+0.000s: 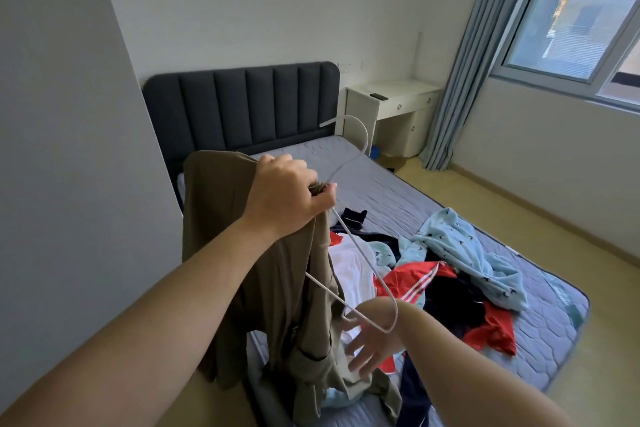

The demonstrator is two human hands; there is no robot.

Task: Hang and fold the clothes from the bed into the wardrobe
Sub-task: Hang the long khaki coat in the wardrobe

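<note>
Olive-brown garment (221,218) hangs above the near corner of the bed (398,191), held at its top together with a white wire hanger (353,240) by the left hand (284,191), fingers curled round both. Right hand (370,347) sits lower, fingers spread against the garment's lower folds, just under the hanger's shoulder bend. Loose clothes (408,274) in red, white, navy and pale blue lie heaped on the mattress beside it.
</note>
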